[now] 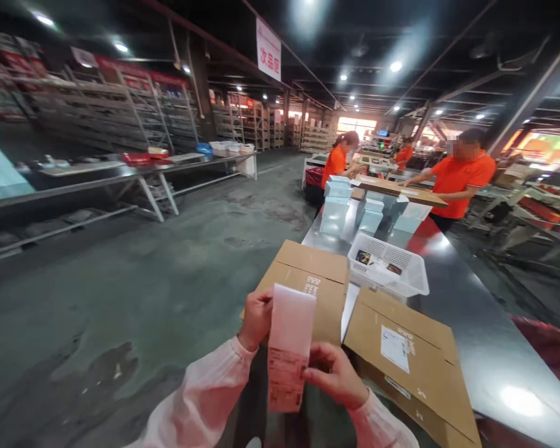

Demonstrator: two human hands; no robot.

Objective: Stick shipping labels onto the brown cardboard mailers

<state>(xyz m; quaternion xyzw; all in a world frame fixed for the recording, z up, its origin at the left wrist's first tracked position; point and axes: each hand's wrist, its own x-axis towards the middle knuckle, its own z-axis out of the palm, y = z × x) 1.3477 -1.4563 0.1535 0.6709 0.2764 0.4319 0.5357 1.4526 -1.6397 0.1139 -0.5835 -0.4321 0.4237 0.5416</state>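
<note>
Pinching a label strip (287, 348) upright between my left hand (256, 317) and right hand (333, 373), fingers closed on its edges, cardboard boxes (401, 354) just beyond

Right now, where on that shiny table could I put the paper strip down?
Bare metal table shows right of the white basket and the right cardboard box. The near end is crowded: two boxes side by side, the left box behind both hands holding the label strip. Pale blue boxes fill the far end.
</note>
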